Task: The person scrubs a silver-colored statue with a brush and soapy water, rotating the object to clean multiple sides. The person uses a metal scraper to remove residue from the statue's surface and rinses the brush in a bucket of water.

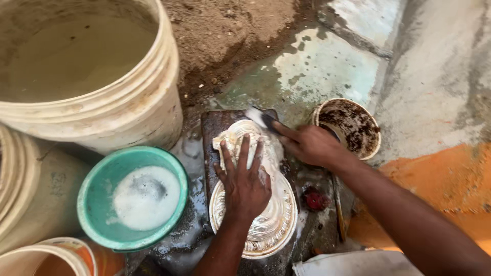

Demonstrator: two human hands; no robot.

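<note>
Silvery metal, embossed with rings and covered in soap foam, is what both hands work on: an ornate metal piece (261, 214) lying on a dark wet board (217, 128) on the ground, in the middle of the view.

Nearest to the camera, the left forearm comes up from the bottom edge, almost straight. The left hand (245, 181) lies flat, palm down, on the metal piece, and its fingers (243, 151) are spread open and stretched forward over the upper part. It presses on the piece and does not grip it.

Beside it, at the left, a teal bowl (99, 197) holds foamy white water. A small red object (315, 199) lies on the wet ground just to the right of the metal piece.

The right arm enters from the lower right corner and goes diagonally up to the left. The right hand (309, 145) is closed around a brush (258, 117), whose pale head touches the top end of the metal piece.

Just behind the right hand stands a small round container (365, 148), dirty brown inside. Farther away, at the upper left, a large cream bucket (148, 107) holds cloudy water. Behind all are brown soil and a wet concrete floor (322, 66).
</note>
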